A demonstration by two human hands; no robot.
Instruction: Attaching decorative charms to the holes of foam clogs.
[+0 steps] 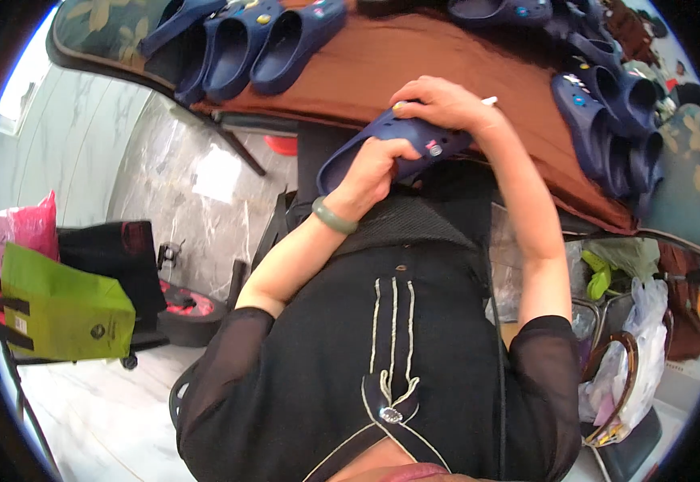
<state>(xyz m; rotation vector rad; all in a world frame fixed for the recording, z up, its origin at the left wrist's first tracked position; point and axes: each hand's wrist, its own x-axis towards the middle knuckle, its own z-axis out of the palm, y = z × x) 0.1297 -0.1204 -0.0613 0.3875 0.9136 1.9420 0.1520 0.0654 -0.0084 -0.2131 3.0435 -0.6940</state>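
Note:
Over my lap, at the near edge of the brown-covered table, I hold a dark blue clog [424, 135] with ventilation holes and small charms on its upper. My left hand [372, 170], a green bangle at its wrist, is closed around the clog's near side, thumb lying on the upper. Curled over the far side of the upper is my right hand [445, 104]. A small yellow spot shows by its fingertips; whether it is a charm I cannot tell. A thin white tip [490, 101] sticks out beside this hand, the rest of it hidden.
Several blue clogs [298, 48] line the table's far left, and more clogs [587, 112] stand at the right. The brown cloth [414, 50] lies between them. A green bag [69, 301] stands lower left; a clear plastic bag [635, 361] sits lower right.

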